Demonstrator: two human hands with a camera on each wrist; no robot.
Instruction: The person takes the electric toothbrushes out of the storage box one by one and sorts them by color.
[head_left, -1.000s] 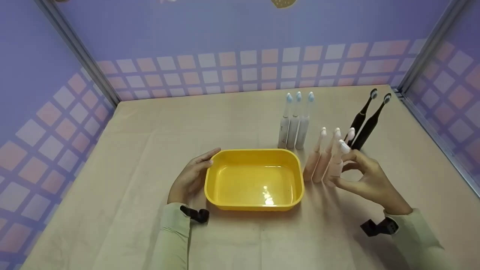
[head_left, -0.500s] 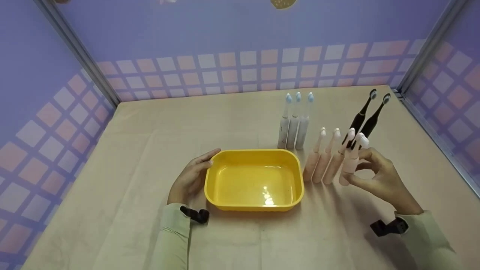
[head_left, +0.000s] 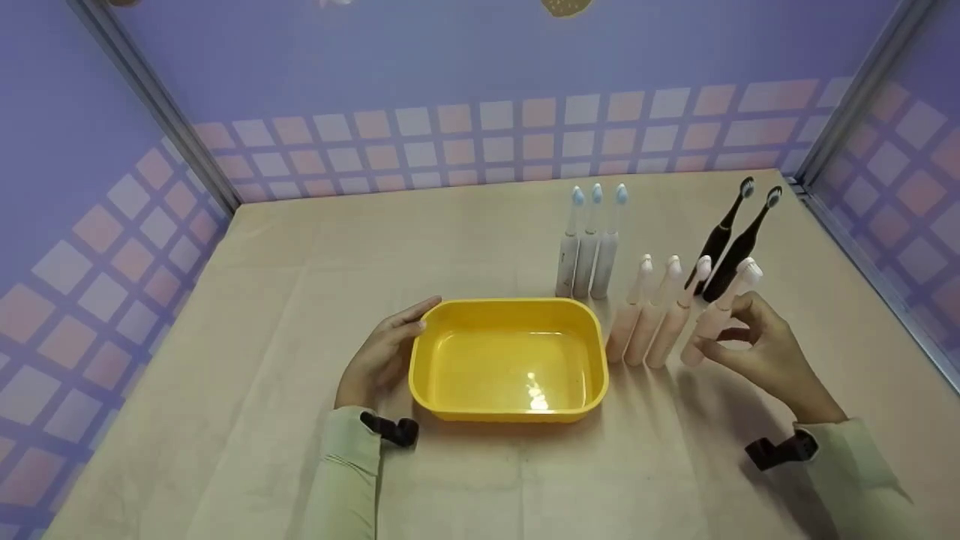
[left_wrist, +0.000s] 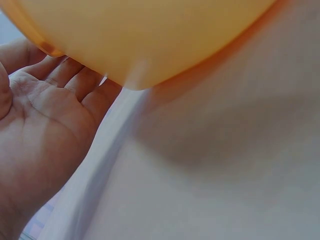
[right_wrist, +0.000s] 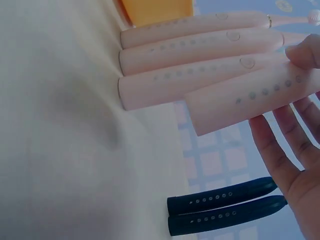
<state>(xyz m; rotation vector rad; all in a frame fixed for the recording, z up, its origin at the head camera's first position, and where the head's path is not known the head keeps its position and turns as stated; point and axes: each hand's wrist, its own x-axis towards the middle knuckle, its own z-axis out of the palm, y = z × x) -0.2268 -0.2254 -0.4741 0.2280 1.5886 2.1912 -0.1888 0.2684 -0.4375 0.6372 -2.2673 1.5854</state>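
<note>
My right hand (head_left: 765,356) pinches a pink electric toothbrush (head_left: 711,321) between thumb and fingers. The brush tilts to the right; in the right wrist view its handle (right_wrist: 245,102) hangs with its base off the tabletop. To its left, three more pink electric toothbrushes (head_left: 646,330) stand upright in a row. My left hand (head_left: 381,351) rests against the left side of a yellow plastic bin (head_left: 510,414), its thumb tip at the rim. From the left wrist, straight fingers (left_wrist: 70,75) touch the bin's outer wall (left_wrist: 165,40); their tips are hidden.
Three white electric toothbrushes (head_left: 587,262) stand behind the bin's right corner. Two black electric toothbrushes (head_left: 739,251) stand at the back right, just beyond my right hand. A cream cloth (head_left: 300,300) covers the table, with tiled panels (head_left: 465,142) around it.
My right hand has carried the fourth pink toothbrush rightward, away from the other three, and its head has tipped to the right. My left hand and the bin have stayed in place.
</note>
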